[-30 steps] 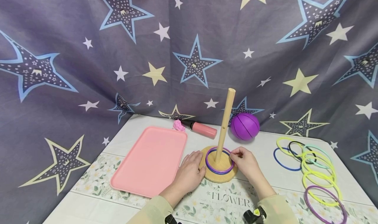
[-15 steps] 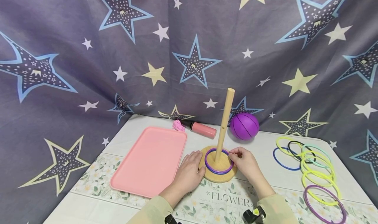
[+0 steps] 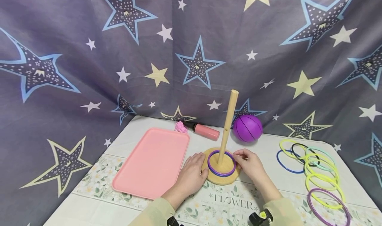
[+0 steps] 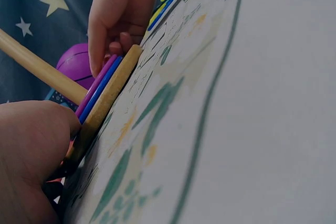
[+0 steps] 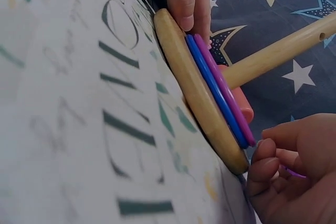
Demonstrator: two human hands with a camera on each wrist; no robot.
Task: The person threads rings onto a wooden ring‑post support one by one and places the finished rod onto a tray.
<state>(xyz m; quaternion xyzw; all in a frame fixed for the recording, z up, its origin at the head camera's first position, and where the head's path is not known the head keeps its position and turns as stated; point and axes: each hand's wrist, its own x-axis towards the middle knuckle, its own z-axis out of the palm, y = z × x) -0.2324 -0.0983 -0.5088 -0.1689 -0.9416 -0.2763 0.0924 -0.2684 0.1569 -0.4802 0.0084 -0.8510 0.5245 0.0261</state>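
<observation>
In the head view a wooden ring-toss stand (image 3: pixel 229 118) has its upright peg on a round base (image 3: pixel 222 180). Around the foot of the peg lie two rings, a purple ring (image 3: pixel 209 166) stacked on a blue ring (image 5: pixel 211 85). My left hand (image 3: pixel 192 175) rests with extended fingers against the left side of the base. At the opposite side, my right hand (image 3: pixel 249 164) has loosely bent fingers. Its fingertips (image 5: pixel 266 141) are right at the purple ring's edge, with a small gap showing in the right wrist view.
Overlapping yellow rings (image 3: pixel 323 183), a black ring, a blue one, a mint one and another purple ring (image 3: pixel 329 204) lie at the right. A pink tray (image 3: pixel 152 163) is on the left. Behind stand a purple ball (image 3: pixel 247 128), a pink-handled pump (image 3: pixel 206 132) and a pink crumpled item (image 3: pixel 180 127).
The purple ring's right side has sunk slightly, so the ring lies flatter on the blue one. My right fingers have shifted a little outward. The left hand stays put.
</observation>
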